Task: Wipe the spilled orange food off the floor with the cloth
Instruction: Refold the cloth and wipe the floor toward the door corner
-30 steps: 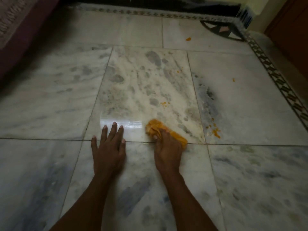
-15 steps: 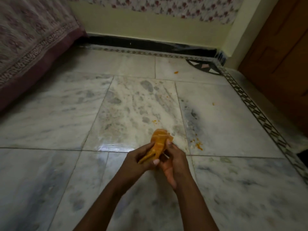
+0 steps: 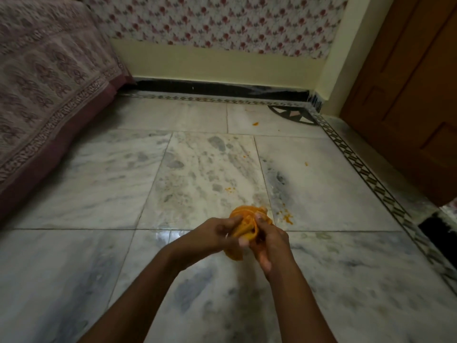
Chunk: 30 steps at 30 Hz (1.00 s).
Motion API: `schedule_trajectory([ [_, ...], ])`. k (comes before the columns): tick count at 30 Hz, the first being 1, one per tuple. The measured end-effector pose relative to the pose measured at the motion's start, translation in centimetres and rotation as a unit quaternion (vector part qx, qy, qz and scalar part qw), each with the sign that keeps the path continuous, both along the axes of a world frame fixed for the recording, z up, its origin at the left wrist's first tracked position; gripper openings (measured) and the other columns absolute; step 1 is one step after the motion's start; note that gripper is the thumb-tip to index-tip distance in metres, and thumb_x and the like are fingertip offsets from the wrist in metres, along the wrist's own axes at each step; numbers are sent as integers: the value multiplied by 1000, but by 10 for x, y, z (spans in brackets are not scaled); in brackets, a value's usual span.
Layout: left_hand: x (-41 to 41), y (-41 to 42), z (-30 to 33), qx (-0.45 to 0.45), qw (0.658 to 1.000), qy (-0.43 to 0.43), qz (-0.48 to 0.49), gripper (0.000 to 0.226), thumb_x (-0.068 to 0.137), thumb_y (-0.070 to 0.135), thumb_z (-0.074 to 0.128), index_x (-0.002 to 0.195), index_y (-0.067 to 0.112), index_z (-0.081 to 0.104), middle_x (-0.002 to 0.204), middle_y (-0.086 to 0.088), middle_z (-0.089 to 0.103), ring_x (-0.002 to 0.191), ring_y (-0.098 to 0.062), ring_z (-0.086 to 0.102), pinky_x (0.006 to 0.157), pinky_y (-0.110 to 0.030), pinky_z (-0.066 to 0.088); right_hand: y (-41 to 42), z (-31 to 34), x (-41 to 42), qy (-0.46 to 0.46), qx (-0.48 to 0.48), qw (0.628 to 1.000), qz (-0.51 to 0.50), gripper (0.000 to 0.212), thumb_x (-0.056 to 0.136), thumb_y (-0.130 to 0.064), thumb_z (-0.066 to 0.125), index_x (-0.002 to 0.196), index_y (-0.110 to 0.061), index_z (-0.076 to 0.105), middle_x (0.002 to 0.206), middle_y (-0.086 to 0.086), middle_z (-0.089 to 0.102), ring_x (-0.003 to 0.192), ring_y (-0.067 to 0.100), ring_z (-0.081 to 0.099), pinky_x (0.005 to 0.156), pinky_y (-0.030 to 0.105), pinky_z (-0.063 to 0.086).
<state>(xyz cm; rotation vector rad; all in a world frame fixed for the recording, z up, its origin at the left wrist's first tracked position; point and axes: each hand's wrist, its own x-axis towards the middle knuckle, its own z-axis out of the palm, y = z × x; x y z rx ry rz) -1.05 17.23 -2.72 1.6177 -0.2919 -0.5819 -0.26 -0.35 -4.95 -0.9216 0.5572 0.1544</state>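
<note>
Gripping a bunched orange cloth (image 3: pixel 243 225) above the floor (image 3: pixel 86 194), the left hand (image 3: pixel 215 240) and right hand (image 3: pixel 270 240) curl their fingers shut around its crumpled folds. Beyond, orange food (image 3: pixel 286 217) flecks the glossy veined marble; farther, a patterned bedspread (image 3: pixel 47 78).

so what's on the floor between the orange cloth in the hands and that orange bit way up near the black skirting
In the head view, mostly bare grey-veined marble floor lies between the bunched orange cloth and the far orange food bit, with one small scatter of orange crumbs.
</note>
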Motion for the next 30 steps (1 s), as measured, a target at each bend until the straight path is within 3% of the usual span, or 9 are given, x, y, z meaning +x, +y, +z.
schedule_trajectory([
  [4, -7, -2, -3, 34, 995, -94, 15, 36, 96, 6, 71, 131, 15, 70, 101, -1, 78, 99, -15, 74, 101, -47, 58, 1, 6, 2, 9, -16, 1000, -6, 32, 98, -15, 70, 116, 11, 67, 97, 26, 73, 81, 33, 73, 59, 40, 66],
  [6, -8, -2, -3, 20, 993, -105, 42, 22, 103, 9, 60, 120, 9, 74, 90, 1, 77, 93, -11, 73, 94, -37, 59, -2, 7, 2, 1, -18, 1000, 1, 35, 98, -24, 70, 115, 7, 70, 103, 26, 74, 87, 34, 74, 64, 41, 65],
  [11, -6, -5, 5, -21, 993, -77, 90, 33, 105, 28, 51, 121, 9, 74, 114, -7, 79, 113, -22, 74, 90, -31, 60, -5, 8, 0, -27, -53, 995, 74, 73, 69, -58, 90, 123, -12, 71, 117, 20, 75, 107, 39, 73, 93, 63, 59],
  [16, 18, -6, 37, -58, 940, -142, 303, 31, 107, 39, 49, 112, 22, 75, 109, -4, 80, 107, -28, 75, 85, -48, 64, -26, -13, -14, -25, -113, 990, 83, 82, 61, -3, 95, 133, -25, 62, 124, 15, 74, 106, 37, 73, 84, 59, 61],
  [18, 23, -8, 64, -72, 949, -159, 263, 32, 109, 35, 48, 113, 17, 74, 108, -8, 79, 101, -25, 77, 76, -39, 65, -39, -18, -14, -29, -219, 972, 83, 101, 51, -4, 100, 137, -34, 57, 137, 5, 64, 109, 21, 66, 79, 43, 55],
  [21, 27, -10, 97, -24, 976, -168, 133, 33, 108, 34, 49, 114, 12, 73, 110, -8, 78, 103, -22, 76, 78, -33, 64, -42, 3, 2, -174, -325, 913, 173, 137, 40, -28, 107, 152, -53, 33, 156, -13, 41, 130, 11, 54, 91, 42, 60],
  [23, 34, -11, 110, -11, 983, -158, 95, 35, 106, 40, 53, 114, 12, 73, 113, -9, 77, 106, -25, 75, 86, -41, 64, -32, 21, 13, -229, -309, 888, 252, 115, 47, -36, 101, 144, -55, 42, 149, -20, 49, 130, 9, 56, 94, 37, 60],
  [26, 54, -8, 115, -38, 967, -145, 206, 35, 102, 43, 61, 114, 13, 75, 113, -11, 78, 105, -29, 76, 90, -48, 63, -17, 36, 19, -213, -116, 931, 271, 57, 66, -5, 87, 116, -25, 68, 126, -1, 73, 105, 13, 75, 85, 37, 63],
  [30, 77, 10, 76, -57, 949, 63, 305, 59, 101, 63, 48, 135, 16, 62, 128, -19, 69, 112, -38, 69, 87, -54, 62, -11, 18, 16, -114, -100, 962, 226, 49, 83, -23, 84, 126, -8, 67, 114, 16, 78, 102, 36, 76, 81, 47, 63],
])
